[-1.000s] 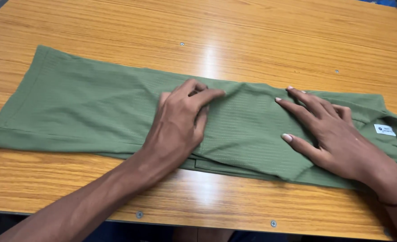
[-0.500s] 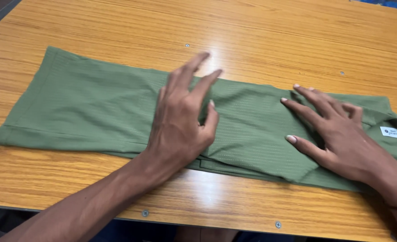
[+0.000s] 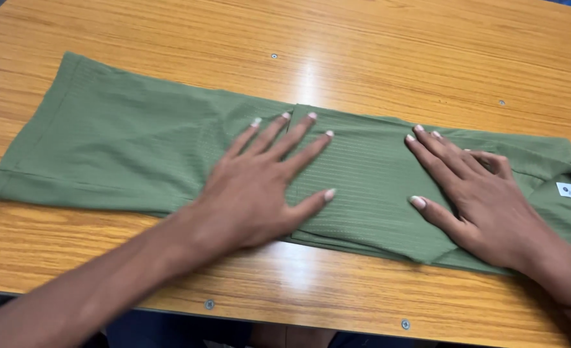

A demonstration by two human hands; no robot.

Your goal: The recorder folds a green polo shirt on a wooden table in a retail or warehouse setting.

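Green shirt (image 3: 137, 154) on wooden table (image 3: 169, 38); both hands (image 3: 260, 187) (image 3: 479, 193) flat, fingers spread.

We could not see the cloth under either palm: the left hand (image 3: 260, 193) lay flat on the green garment (image 3: 137, 154) and covered its folded edge below the fingers. The right hand (image 3: 479, 200) hid the fabric beneath it likewise. Past the right fingers' far side, the garment's collar end ran off the picture's right edge. The white label (image 3: 570, 191) there was too small for us to make out. Both forearms were cut off by the lower edge; the left one was blurred.
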